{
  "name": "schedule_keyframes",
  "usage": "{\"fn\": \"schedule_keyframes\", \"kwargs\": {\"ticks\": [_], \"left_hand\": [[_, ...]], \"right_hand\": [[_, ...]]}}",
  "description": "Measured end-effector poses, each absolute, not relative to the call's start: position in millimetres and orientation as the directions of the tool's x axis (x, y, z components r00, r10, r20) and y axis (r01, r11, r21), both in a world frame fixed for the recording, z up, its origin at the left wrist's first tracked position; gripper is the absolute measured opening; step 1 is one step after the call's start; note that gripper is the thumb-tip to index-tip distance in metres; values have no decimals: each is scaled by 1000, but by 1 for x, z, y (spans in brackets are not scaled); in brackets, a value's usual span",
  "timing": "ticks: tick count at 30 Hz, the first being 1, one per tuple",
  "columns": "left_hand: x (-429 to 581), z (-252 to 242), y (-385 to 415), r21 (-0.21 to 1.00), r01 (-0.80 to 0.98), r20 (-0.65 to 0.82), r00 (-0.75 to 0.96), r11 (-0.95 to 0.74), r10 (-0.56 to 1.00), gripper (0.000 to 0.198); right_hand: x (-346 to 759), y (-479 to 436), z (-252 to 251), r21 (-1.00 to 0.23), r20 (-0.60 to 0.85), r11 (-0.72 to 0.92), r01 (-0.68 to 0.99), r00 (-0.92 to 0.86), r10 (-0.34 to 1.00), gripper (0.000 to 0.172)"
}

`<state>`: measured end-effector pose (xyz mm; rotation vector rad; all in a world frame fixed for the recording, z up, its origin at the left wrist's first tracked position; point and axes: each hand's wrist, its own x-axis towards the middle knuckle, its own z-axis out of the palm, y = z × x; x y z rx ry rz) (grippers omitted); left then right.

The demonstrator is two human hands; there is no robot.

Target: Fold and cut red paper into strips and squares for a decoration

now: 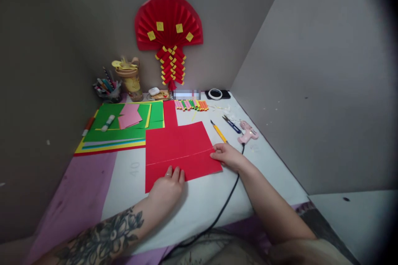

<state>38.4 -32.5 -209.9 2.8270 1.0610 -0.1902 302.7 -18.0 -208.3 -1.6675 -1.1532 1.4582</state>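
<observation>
A red paper sheet [177,140] lies in front of me, with a pale crease running across its lower half. My left hand [168,184] rests on the lower edge of the sheet, its fingers stretched out flat, a ring on one of them. At the right edge, by the end of the crease, my right hand [226,155] pinches the paper between thumb and fingers. Just beyond that hand lies a yellow craft knife [219,131]. Blue thread snips [231,124] and a pink glue gun [248,132] are farther right.
Coloured paper sheets [108,134] are stacked at the left, with a glue stick [108,123] and pink pieces on top. Several small paper rolls [191,105] line the back. The glue gun's black cord [228,201] passes under my right arm. A red paper fan [169,20] hangs on the wall.
</observation>
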Motion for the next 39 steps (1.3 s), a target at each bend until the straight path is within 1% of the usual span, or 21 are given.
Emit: {"fn": "schedule_keyframes", "kwargs": {"ticks": [2,3,5,6,7,8,9,10,11,12,13,15,17,18,19,21,25,27,31,36,39], "left_hand": [[28,-200,-26,151,709,-77,703,-689,706,42],[21,-197,-22,185,751,-6,646,-634,763,46],[4,-193,-13,258,851,134,438,-458,889,69],[-6,-193,-9,324,872,178,324,-366,929,79],[-15,-194,-5,421,862,191,221,-283,957,87],[-23,-195,-2,547,806,154,170,-227,973,91],[-31,-195,1,680,714,74,157,-165,985,90],[-37,-194,2,784,614,-17,168,-91,986,84],[-44,-193,3,848,530,-96,189,-19,977,73],[-49,-190,3,874,484,-143,191,34,971,61],[-55,-187,3,875,481,-149,166,52,975,49],[-65,-181,2,829,559,-44,66,-1,997,35],[-75,-177,2,763,641,96,18,-86,995,28],[-79,-178,2,744,658,132,22,-114,991,27],[-82,-179,2,738,663,138,37,-128,990,26],[-86,-186,4,748,651,100,77,-126,992,26],[-87,-198,4,742,661,51,111,-112,993,28],[-87,-201,3,721,683,58,112,-119,992,27],[-87,-207,3,703,698,60,130,-135,990,26],[-85,-210,5,704,695,94,112,-145,989,24],[-81,-200,4,772,627,41,111,-101,993,26]], "right_hand": [[302,-20,-204,-910,-378,-368,191,-16,926,18],[303,-21,-203,-921,-344,-334,200,-19,939,18],[304,-22,-200,-937,-264,-249,246,-27,964,16],[305,-22,-199,-939,-221,-203,277,-34,975,15],[306,-22,-197,-939,-178,-157,306,-43,983,13],[306,-21,-196,-937,-135,-112,332,-49,990,13],[305,-20,-195,-932,-91,-67,356,-51,995,13],[304,-19,-193,-924,-47,-25,382,-47,998,14],[302,-16,-192,-913,-4,11,409,-36,999,16],[300,-13,-190,-902,34,41,430,-23,999,18],[298,-9,-189,-893,68,68,446,-17,998,19],[293,1,-188,-880,132,130,457,-29,991,14],[287,13,-190,-866,185,195,460,-66,980,12],[285,18,-193,-857,201,220,465,-90,975,13],[282,22,-196,-851,210,237,469,-110,971,16],[277,27,-204,-855,210,252,454,-141,967,20],[273,29,-215,-872,245,284,400,-145,959,27],[273,29,-219,-861,241,282,424,-148,959,29],[274,29,-223,-844,175,231,484,-157,972,30],[272,30,-225,-851,197,242,465,-144,970,28],[273,25,-217,-865,208,221,450,-79,975,18]]}}
